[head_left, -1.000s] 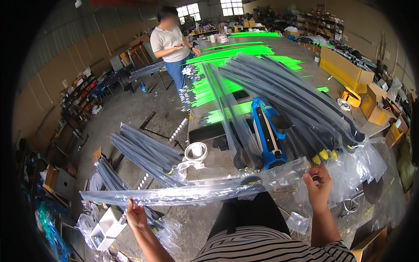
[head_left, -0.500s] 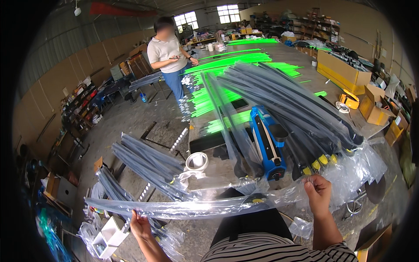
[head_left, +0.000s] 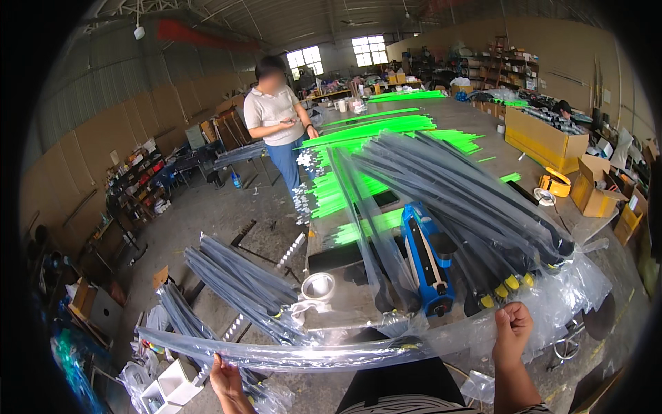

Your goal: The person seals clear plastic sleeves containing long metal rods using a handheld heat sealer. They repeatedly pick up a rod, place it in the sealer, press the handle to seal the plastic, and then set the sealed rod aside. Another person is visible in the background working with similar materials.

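Observation:
A long clear plastic sleeve (head_left: pixel 296 355) stretches across in front of me, with a long, thin item inside and a bit of yellow near its middle. Near its left end, my left hand (head_left: pixel 226 379) is closed on the lower edge. At the other end my right hand (head_left: pixel 514 331) pinches the loose plastic, fingers curled in. Just beyond the sleeve stands a blue bar-type bag sealer (head_left: pixel 426 262) on the worktable (head_left: pixel 338 319). To its right lies a pile of sleeved dark long pieces (head_left: pixel 469 200) with yellow ends, close to my right hand.
Bright green strips (head_left: pixel 376 134) cover the table farther back; a person (head_left: pixel 279 121) stands at its left side. A white tape roll (head_left: pixel 318 287) sits at the near corner. More sleeved bundles (head_left: pixel 238 283) lie left, above a white box (head_left: pixel 171 386). Cardboard boxes (head_left: pixel 545 141) stand right.
The view has tilted up, so the table and everything on it sit lower in the picture. Both hands keep their hold on the sleeve, with little other movement.

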### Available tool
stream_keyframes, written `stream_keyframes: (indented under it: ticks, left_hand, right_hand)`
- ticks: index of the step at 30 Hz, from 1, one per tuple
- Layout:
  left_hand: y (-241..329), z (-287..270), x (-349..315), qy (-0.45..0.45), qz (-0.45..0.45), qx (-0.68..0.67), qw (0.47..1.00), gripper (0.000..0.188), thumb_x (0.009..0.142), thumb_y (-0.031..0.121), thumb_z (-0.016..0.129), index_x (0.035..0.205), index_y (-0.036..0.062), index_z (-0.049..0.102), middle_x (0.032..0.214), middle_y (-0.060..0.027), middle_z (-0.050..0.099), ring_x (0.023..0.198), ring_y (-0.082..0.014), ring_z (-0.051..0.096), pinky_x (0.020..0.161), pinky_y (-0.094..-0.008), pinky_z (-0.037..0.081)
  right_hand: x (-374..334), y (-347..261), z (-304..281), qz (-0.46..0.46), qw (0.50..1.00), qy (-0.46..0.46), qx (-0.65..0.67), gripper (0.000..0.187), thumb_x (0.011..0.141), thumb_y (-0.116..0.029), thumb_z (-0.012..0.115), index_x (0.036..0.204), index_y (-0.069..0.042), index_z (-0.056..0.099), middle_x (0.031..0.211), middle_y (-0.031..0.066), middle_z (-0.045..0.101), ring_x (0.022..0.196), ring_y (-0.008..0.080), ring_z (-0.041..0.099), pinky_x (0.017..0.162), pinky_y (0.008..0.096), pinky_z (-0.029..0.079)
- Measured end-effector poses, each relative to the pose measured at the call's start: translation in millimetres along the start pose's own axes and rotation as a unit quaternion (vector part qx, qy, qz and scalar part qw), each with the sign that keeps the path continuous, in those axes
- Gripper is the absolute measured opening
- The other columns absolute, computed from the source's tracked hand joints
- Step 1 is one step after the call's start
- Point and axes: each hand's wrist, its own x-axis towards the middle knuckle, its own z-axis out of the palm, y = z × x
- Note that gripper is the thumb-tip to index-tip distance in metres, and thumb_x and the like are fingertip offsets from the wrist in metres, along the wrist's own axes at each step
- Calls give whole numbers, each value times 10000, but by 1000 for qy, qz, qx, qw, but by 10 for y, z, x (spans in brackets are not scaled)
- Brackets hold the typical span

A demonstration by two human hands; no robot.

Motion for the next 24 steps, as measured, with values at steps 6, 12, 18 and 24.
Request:
stream_keyframes:
  ticks: [6,12,18,24]
  left_hand:
    - [-24,-110,173,-3,-8,7,1000,115,847,175,496,765,108,540,561,66,475,460,-35,428,434,-183,360]
    - [-8,-49,129,3,2,3,1000,118,849,185,492,791,97,544,553,69,454,457,-38,409,447,-183,367]
    - [-43,98,33,21,-4,3,1000,119,849,177,491,793,85,541,563,65,441,480,-44,394,437,-178,335]
    - [-28,-76,92,15,-3,3,1000,105,849,148,495,781,75,528,575,53,455,482,-33,400,441,-161,350]
  right_hand:
    - [55,8,-40,3,999,32,34,166,801,-114,557,679,-56,459,541,-63,386,485,10,298,456,167,212]
    - [134,40,-12,45,999,-3,-21,215,814,-140,541,639,-30,482,498,-11,439,436,42,352,426,199,256]
    - [111,114,-92,103,989,-70,-82,212,811,-142,550,649,-9,513,541,-21,474,508,28,385,475,183,278]
    - [100,91,-20,81,996,-6,45,194,822,-109,505,638,-56,474,565,-74,383,516,13,280,480,180,196]
